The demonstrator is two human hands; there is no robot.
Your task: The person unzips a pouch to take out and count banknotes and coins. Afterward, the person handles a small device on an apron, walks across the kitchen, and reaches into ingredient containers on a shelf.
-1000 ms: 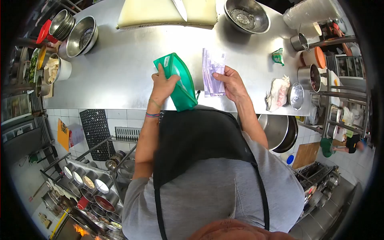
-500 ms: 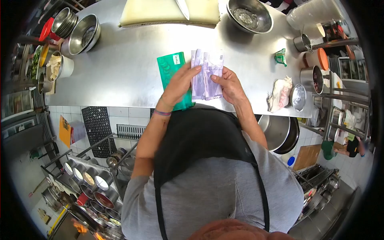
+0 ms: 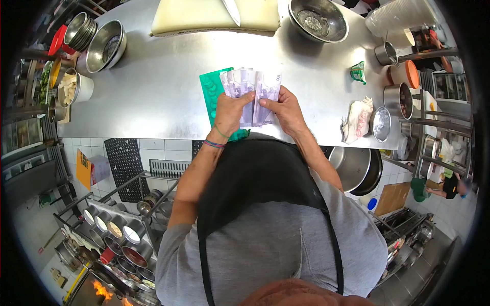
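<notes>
Purple banknotes (image 3: 248, 81) are spread like a fan between my two hands, over the near edge of the steel table. My left hand (image 3: 229, 113) is closed on the left part of the fan, its thumb pressed on top. On the right side my right hand (image 3: 290, 113) pinches the notes, thumb on their face and fingers behind. A flat green plastic packet (image 3: 210, 87) lies on the table under and beside my left hand, partly hidden by it and by the notes.
At the table's far side is a cutting board (image 3: 194, 18) with a knife (image 3: 232, 11). Metal bowls (image 3: 326, 28) stand at both sides. A small green packet (image 3: 358, 73), a crumpled cloth (image 3: 356, 120) and a small metal bowl (image 3: 381, 125) are at right. Flames (image 3: 102, 289) burn behind, lower left.
The notes have been fanned out wider, with more of them showing at the left. My left hand has moved down a little and now grips the notes' left side.
</notes>
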